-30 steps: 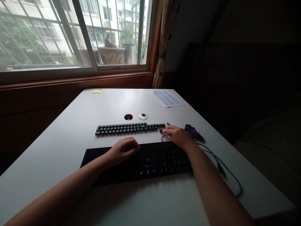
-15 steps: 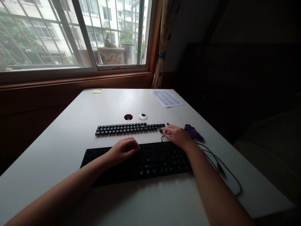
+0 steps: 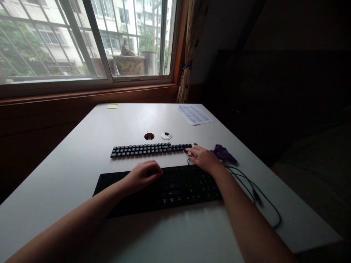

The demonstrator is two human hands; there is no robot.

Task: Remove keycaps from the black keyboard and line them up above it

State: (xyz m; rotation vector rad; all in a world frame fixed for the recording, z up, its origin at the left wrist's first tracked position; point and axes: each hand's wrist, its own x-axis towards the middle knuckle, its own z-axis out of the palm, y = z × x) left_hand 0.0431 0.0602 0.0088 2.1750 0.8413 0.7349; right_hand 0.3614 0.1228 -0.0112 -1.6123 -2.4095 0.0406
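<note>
My left hand point(image 3: 145, 173) rests over the black keyboard point(image 3: 175, 197), its fingers curled in and the thumb against them. Whatever it may hold is hidden. Farther out, my right hand point(image 3: 204, 157) reaches past the keyboard's back edge. Its index finger and thumb are at a small black keycap point(image 3: 187, 149) at the right end of the lowest row. Several loose keycaps point(image 3: 142, 149) stand in close rows behind the keyboard. Much of the keyboard's left part is too dark to make out.
A purple cloth point(image 3: 224, 154) lies right of my right hand. A black cable point(image 3: 270, 206) loops along the right side. Farther back are a round cable hole point(image 3: 149, 136), its loose cover point(image 3: 166, 136), printed sheets point(image 3: 195, 115) and yellow sticky notes point(image 3: 112, 106) on the white table point(image 3: 68, 153).
My right hand has moved slightly left and brought the keycap up to the end of the row. My left hand has stayed put.
</note>
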